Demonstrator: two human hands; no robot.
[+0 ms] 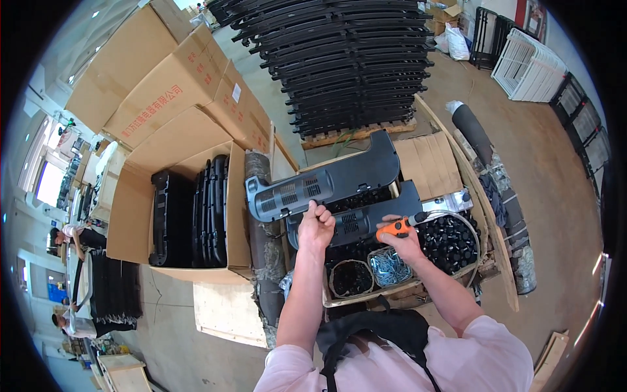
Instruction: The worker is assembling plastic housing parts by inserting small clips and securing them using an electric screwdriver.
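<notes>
Two dark plastic vented panels lie across the work area: an upper panel (pixel 359 171) and a lower panel (pixel 372 219) partly beneath it. My left hand (pixel 317 227) is closed in a fist at the upper panel's near edge; what its fingers hold, if anything, is hidden. In my right hand (pixel 406 244) is an orange and black power screwdriver (pixel 395 228), over the right end of the lower panel. A pale hose (pixel 475 228) curves round at the right. Close below the hands are a basket of silvery screws (pixel 390 266) and a basket of small black parts (pixel 351 278).
Many black caps (pixel 450 243) fill the bin at right. An open carton (pixel 134 215) with dark panels stands left, beside a wrapped roll (pixel 264 251). Stacked black frames (pixel 353 72) rise ahead; a long roll (pixel 499 189) lies right. Co-workers (pixel 78 238) are far left.
</notes>
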